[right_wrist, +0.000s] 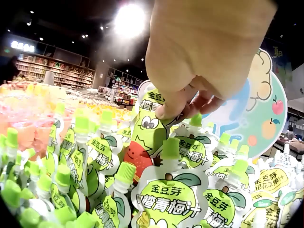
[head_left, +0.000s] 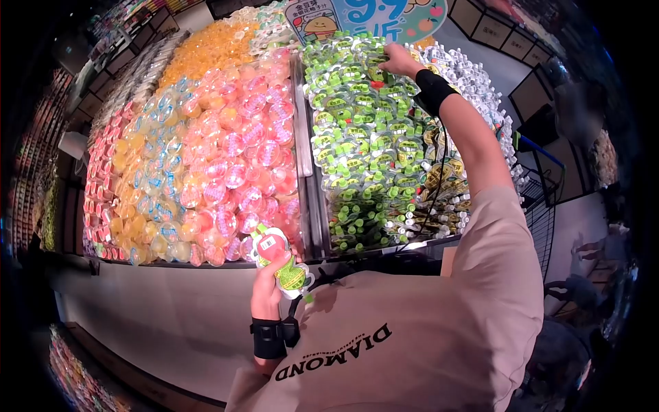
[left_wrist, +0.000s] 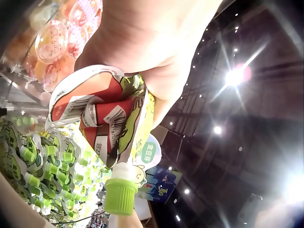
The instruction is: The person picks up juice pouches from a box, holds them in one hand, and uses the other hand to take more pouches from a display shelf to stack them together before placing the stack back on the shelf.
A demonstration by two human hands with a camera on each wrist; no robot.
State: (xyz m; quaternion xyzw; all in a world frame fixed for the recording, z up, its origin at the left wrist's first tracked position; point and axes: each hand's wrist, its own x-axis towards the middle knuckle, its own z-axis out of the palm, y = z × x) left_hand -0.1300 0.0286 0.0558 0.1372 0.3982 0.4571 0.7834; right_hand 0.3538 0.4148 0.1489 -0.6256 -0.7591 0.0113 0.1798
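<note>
Several green-capped juice pouches (head_left: 292, 275) are gripped together in my left hand (head_left: 269, 283), below the front edge of the display. The left wrist view shows their red and green printed backs (left_wrist: 107, 111) bunched under the palm (left_wrist: 142, 42), one green cap (left_wrist: 119, 195) pointing outward. At the far end of the green-capped pouch pile (head_left: 364, 137), my right hand (head_left: 401, 60) reaches in. Seen from the right wrist, thumb and curled fingers of that hand (right_wrist: 204, 57) pinch the upper part of one pouch (right_wrist: 148, 128) with a red and green print, standing among other upright pouches (right_wrist: 170, 194).
Pink jelly cups (head_left: 233, 151) fill the bin left of a dark divider (head_left: 309, 158). White-capped pouches (head_left: 473, 82) lie to the right. A blue price sign (head_left: 371, 20) stands behind the pile. A shopping cart (head_left: 539, 206) is at the right, and a cable hangs below the right wrist.
</note>
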